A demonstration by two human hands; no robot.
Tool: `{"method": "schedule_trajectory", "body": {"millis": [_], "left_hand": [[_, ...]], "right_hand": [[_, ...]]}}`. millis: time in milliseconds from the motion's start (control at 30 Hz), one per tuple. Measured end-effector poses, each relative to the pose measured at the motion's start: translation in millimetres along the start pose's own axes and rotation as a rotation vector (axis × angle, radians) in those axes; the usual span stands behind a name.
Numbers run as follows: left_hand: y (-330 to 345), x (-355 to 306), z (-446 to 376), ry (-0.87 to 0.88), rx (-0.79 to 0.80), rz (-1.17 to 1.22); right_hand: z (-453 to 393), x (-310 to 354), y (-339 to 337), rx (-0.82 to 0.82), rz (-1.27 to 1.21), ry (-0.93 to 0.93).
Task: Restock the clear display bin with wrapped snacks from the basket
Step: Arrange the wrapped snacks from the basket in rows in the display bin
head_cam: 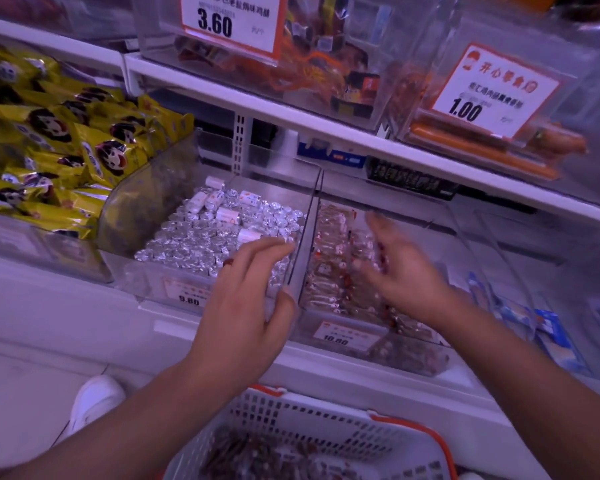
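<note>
Clear plastic walls divide the lower shelf into bins, and the display bin [440,237] being filled sits to the right of the shared divider, with a layer of wrapped snacks [333,258] in see-through wrappers with red and brown marks lying flat inside it. The left hand [246,299] is spread, fingers straight, with its thumb and palm at the front end of the divider and its fingertips over the neighbouring bin of silver foil sweets [201,233]; it holds nothing and seems to be steadying the bins. The right hand [395,271] hovers over the snacks in the bin, palm turned inward and fingers loosely extended. It is blurred, so whether a packet lies against the palm cannot be told, but no clear grip shows; it looks placed to drop or level packets. Below, between the forearms, the white mesh basket [329,427] with orange trim holds more of the same brownish snacks, kept close under the shelf, probably so each reach is short. The bin looks only partly full, so restocking is likely mid-way.
</note>
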State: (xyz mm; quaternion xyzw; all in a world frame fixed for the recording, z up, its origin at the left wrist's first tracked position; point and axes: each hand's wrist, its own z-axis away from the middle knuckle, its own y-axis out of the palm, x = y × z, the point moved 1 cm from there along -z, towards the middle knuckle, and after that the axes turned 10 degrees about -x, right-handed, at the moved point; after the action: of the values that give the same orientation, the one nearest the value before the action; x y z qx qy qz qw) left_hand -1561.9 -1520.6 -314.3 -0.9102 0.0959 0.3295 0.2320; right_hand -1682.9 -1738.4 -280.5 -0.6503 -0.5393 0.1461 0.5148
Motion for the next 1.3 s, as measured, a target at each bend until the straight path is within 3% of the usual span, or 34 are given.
{"method": "schedule_trajectory", "body": {"millis": [67,100,167,233,333,367,433,633,767,933,1067,1300], "left_hand": [[-2,-3,14,0.146,-0.040,0.016],[0,-1,26,0.209,-0.006,0.021],[8,9,61,0.256,0.199,-0.003],[16,32,109,0.222,0.566,-0.106],[12,81,191,0.147,1.202,-0.375],[8,95,213,0.139,1.354,-0.440],[5,114,243,0.091,1.499,-0.496],[67,126,288,0.121,1.484,-0.548],[113,124,334,-0.049,1.499,-0.460],[146,116,398,-0.452,1.460,-0.427],[166,117,401,-0.623,1.388,-0.432],[184,114,405,-0.658,1.483,-0.261]], "right_hand": [[41,13,-20,-0.370,-0.232,-0.019],[69,20,-22,-0.463,-0.312,-0.029],[130,29,-1,-0.363,-0.405,0.010],[193,28,43,0.044,-0.374,0.059],[281,-10,124,0.902,-0.147,0.148],[308,-28,145,1.099,-0.059,0.182],[350,-63,174,1.258,0.099,0.284],[417,-114,215,1.036,0.352,0.342],[433,-134,216,0.955,0.326,0.657],[449,-107,233,1.021,0.308,0.555],[453,-86,247,0.967,0.273,0.533],[450,-93,252,1.026,0.221,0.437]]}}
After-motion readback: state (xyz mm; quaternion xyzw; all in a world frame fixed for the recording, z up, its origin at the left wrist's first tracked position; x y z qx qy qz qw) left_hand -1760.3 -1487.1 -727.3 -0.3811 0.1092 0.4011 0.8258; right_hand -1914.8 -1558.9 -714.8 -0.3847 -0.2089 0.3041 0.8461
